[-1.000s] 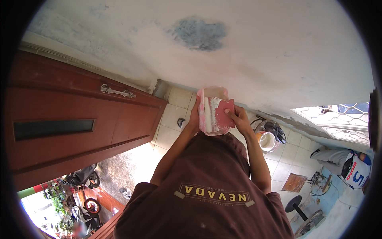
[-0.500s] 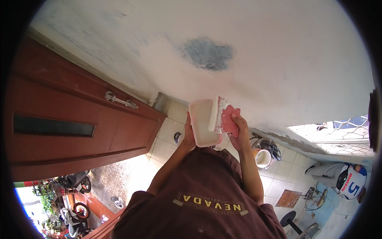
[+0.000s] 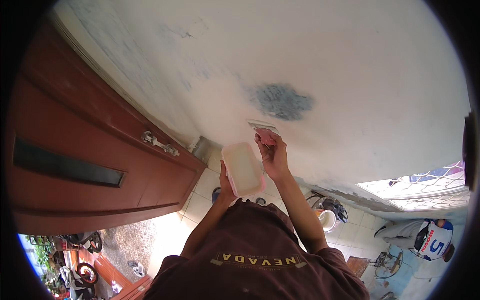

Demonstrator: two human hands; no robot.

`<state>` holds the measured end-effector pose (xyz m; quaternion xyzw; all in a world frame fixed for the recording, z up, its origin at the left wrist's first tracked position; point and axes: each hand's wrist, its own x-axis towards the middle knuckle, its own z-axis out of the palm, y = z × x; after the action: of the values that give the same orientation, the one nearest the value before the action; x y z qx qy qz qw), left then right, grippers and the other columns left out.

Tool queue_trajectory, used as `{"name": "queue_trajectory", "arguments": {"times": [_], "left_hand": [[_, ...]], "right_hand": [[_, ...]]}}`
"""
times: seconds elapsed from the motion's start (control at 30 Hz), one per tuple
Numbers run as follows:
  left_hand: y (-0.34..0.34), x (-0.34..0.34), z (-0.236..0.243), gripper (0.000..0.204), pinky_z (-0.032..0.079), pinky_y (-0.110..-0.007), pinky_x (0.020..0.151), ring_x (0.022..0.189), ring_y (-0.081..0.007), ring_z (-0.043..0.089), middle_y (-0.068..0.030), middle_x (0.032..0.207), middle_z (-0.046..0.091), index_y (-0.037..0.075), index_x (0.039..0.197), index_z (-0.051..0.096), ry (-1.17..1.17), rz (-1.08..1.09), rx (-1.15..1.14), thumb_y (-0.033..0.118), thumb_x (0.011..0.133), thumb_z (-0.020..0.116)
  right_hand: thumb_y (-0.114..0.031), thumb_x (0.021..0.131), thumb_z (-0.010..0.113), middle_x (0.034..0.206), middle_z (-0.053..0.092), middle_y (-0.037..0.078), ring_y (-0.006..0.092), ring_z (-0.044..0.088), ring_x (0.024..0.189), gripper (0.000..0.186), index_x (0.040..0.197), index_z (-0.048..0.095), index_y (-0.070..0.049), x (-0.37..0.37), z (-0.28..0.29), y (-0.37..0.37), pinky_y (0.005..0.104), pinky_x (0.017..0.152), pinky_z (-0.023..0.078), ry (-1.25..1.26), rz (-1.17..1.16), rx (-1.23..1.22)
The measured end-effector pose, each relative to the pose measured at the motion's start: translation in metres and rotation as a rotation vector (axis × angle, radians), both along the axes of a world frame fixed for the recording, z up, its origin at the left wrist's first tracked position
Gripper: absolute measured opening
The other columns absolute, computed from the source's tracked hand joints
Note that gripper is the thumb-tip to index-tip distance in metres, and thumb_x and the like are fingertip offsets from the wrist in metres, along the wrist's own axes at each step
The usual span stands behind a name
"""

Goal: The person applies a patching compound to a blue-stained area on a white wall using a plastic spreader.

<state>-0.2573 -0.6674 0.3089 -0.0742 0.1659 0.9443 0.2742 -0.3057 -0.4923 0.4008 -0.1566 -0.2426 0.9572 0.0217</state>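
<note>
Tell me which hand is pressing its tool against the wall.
The right hand: it holds a putty knife flat against the white wall, just below the grey patch. The left hand only holds the pink tray, clear of the wall.

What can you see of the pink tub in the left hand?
The pink tub is a shallow rectangular container with rounded corners, plastic by the look of it, with a pink rim and a pale cream face turned toward the camera. The left hand grips it from below at its lower left edge and holds it tilted near the white wall. It sits just left of the right hand; whether they touch is unclear.
</note>
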Motion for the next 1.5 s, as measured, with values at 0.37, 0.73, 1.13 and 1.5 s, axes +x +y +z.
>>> {"name": "queue_trajectory", "arguments": {"times": [0.37,0.73,1.13,1.5], "left_hand": [[-0.063,-0.068,-0.015,0.079,0.051,-0.056,0.106,0.13,-0.0298,0.059,-0.0094,0.146,0.055,0.018,0.156,0.04,0.029,-0.124,0.063,0.074,0.1,0.033],[-0.108,-0.127,-0.022,0.082,0.05,-0.054,0.107,0.133,-0.03,0.056,-0.0097,0.147,0.054,0.018,0.157,0.037,0.032,-0.292,-0.015,0.076,0.099,0.032],[-0.136,-0.128,0.001,0.08,0.051,-0.057,0.106,0.132,-0.0302,0.057,-0.0077,0.148,0.053,0.021,0.156,0.038,0.044,-0.468,0.103,0.076,0.099,0.031],[-0.134,-0.126,-0.029,0.077,0.053,-0.05,0.104,0.129,-0.0297,0.058,-0.0101,0.144,0.055,0.016,0.154,0.041,-0.03,-0.441,0.045,0.071,0.101,0.04]], "right_hand": [[-0.017,0.1,0.048,0.112,0.071,0.02,0.0321,0.069,0.109,0.036,0.117,0.062,0.01,-0.061,0.117,0.02,0.0464,0.103,0.056,0.199,-0.247,0.096],[-0.032,0.099,0.053,0.098,0.071,0.01,0.0199,0.068,0.084,0.029,0.112,0.063,-0.008,-0.019,0.063,-0.028,0.0311,0.067,0.054,-0.119,-0.301,0.379],[-0.015,0.098,0.047,0.101,0.072,0.028,0.0306,0.074,0.091,0.038,0.109,0.063,0.018,-0.065,0.18,0.007,0.0255,0.078,0.065,0.078,-0.573,0.39],[-0.03,0.105,0.038,0.09,0.074,0.012,0.0176,0.068,0.077,0.045,0.1,0.071,0.001,-0.019,-0.022,-0.005,0.029,0.071,0.052,-0.232,-0.364,0.572]]}}
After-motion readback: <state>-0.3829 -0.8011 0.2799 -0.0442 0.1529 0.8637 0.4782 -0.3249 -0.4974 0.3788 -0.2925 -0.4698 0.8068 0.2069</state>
